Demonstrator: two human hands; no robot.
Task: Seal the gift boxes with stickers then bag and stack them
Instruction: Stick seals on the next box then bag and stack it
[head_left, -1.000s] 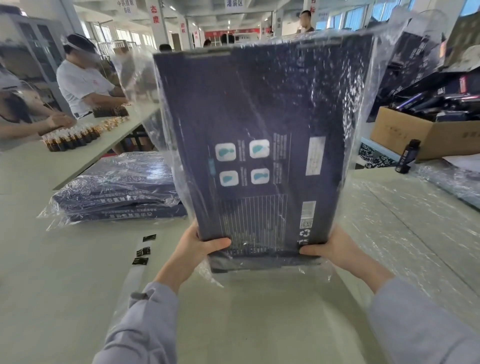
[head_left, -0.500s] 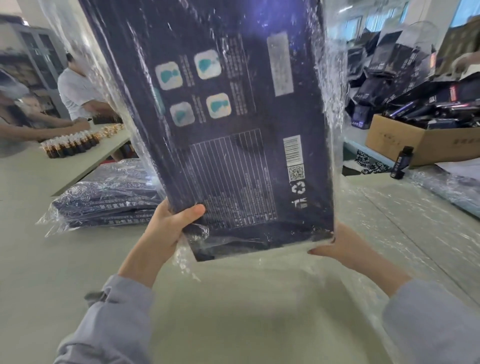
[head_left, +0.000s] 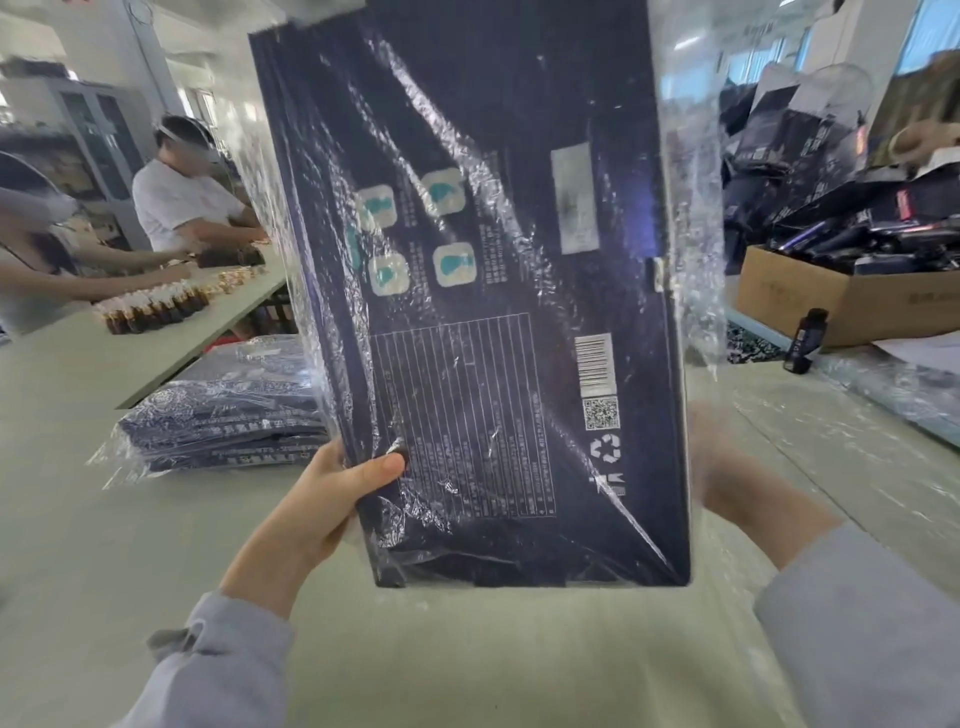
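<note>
Matt dark card gift box inside glossy, crinkled clear plastic bag

Setting: packing workshop, factory floor. Evidence: long pale table carrying rows of small brown bottles; worker in a white shirt standing and sorting at it; stack of bagged dark boxes lying close by; cardboard carton brimming with dark packaging; grey metal cabinet standing behind.

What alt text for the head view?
A dark gift box inside a clear plastic bag is held upright above a table, the left hand gripping its lower left edge; the right hand is blurred beside its right edge. A stack of bagged boxes lies to the left.
</note>
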